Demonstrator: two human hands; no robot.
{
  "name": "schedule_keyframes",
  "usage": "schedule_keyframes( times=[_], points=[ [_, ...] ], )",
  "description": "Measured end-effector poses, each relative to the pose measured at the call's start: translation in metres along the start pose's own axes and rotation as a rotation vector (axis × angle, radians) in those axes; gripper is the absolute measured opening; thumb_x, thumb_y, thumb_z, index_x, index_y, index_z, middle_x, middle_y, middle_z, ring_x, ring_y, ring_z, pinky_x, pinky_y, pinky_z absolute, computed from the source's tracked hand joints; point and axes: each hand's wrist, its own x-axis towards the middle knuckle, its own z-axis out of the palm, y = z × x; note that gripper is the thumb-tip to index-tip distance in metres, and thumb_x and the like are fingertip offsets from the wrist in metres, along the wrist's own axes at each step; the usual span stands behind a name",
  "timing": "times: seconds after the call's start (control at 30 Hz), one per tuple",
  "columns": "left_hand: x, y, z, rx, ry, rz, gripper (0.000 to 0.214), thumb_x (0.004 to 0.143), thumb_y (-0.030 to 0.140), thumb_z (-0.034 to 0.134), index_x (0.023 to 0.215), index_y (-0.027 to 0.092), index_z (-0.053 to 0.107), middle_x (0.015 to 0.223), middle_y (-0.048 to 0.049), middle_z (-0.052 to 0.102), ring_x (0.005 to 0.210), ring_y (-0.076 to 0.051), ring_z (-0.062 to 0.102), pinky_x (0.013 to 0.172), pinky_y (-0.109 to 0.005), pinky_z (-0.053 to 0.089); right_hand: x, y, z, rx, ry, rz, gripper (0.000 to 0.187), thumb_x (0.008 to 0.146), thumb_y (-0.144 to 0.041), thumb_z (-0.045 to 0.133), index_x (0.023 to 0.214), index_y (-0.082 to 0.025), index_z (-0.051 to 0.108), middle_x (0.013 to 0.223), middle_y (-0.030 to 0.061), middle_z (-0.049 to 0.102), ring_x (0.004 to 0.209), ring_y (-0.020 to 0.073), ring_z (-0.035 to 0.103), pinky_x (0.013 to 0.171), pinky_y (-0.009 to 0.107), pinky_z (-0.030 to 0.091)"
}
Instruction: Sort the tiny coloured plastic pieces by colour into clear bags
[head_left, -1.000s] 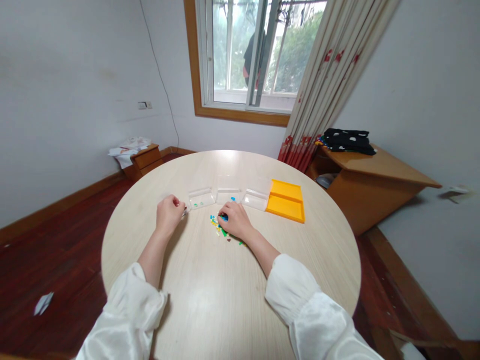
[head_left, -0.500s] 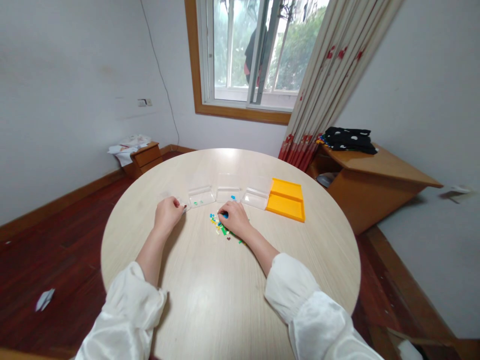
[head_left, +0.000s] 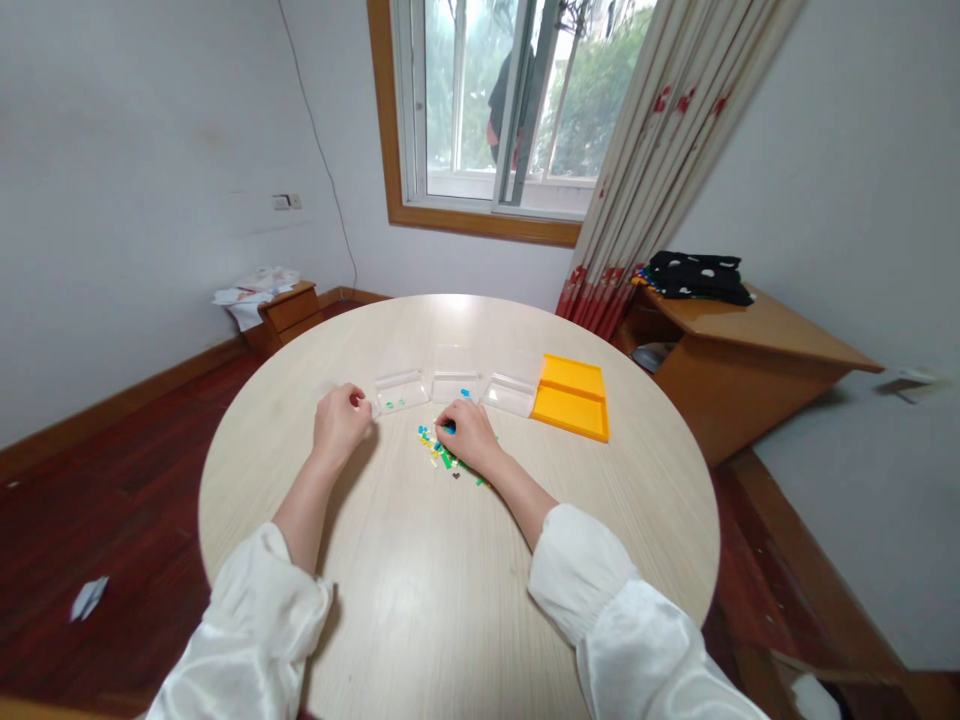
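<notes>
My left hand is curled, thumb and index close together, over the leftmost clear box, which it mostly hides; whatever is between its fingertips is too small to tell. My right hand bends over the right part of a pile of small coloured building bricks, fingertips drawn in. What it pinches is hidden. Green pieces lie in one clear plastic box. A middle clear box has a blue piece at its front. One brown piece lies at the pile's near edge.
Another clear box stands beside an opened yellow case on the round wooden table. A side desk with folded black cloth is at the right. Behind the table are a curtain and window.
My left hand has shifted slightly right and up; the dark brown piece seen at its fingertips no longer shows. My right hand stays over the pile. The view has tilted slightly.
</notes>
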Motion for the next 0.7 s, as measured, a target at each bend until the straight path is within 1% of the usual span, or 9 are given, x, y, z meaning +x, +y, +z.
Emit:
schedule_keyframes(
  times=[0.13,0.33,0.57,0.7],
  points=[
    [-0.003,0.011,0.002,-0.130,0.012,0.076,0.018,0.071,0.023,0.046,0.075,0.017,0.062,0.077,-0.0068,0.066,0.074,-0.019,0.059,0.072,-0.029,0.043,0.000,0.001,0.003,-0.017,0.009,-0.015,0.005,0.078,-0.016,0.060,0.075,-0.016,0.065,0.083,0.0048,0.065,0.087,0.0181,0.054,0.076,0.030,0.034],
    [-0.012,0.028,0.003,-0.230,-0.025,0.150,0.017,0.071,0.024,0.045,0.073,0.017,0.060,0.076,-0.0055,0.065,0.070,-0.018,0.057,0.069,-0.028,0.042,-0.001,0.002,0.004,-0.027,0.028,-0.035,0.007,0.080,-0.015,0.057,0.076,-0.017,0.062,0.082,0.0046,0.063,0.088,0.0185,0.053,0.077,0.031,0.034],
    [-0.017,0.031,0.003,-0.297,-0.056,0.196,0.016,0.073,0.024,0.046,0.073,0.018,0.060,0.078,-0.0048,0.066,0.071,-0.017,0.056,0.071,-0.028,0.043,0.000,0.004,0.006,0.004,0.104,-0.050,0.008,0.081,-0.015,0.054,0.076,-0.018,0.060,0.080,0.0037,0.063,0.084,0.0185,0.053,0.078,0.032,0.035],
    [-0.016,0.030,0.003,-0.305,-0.049,0.193,0.017,0.073,0.026,0.046,0.073,0.017,0.060,0.078,-0.0053,0.066,0.071,-0.017,0.056,0.070,-0.028,0.042,0.000,0.005,0.005,-0.005,0.100,-0.039,0.008,0.081,-0.015,0.054,0.076,-0.018,0.060,0.080,0.0041,0.063,0.084,0.0190,0.053,0.078,0.033,0.035]
  ],
)
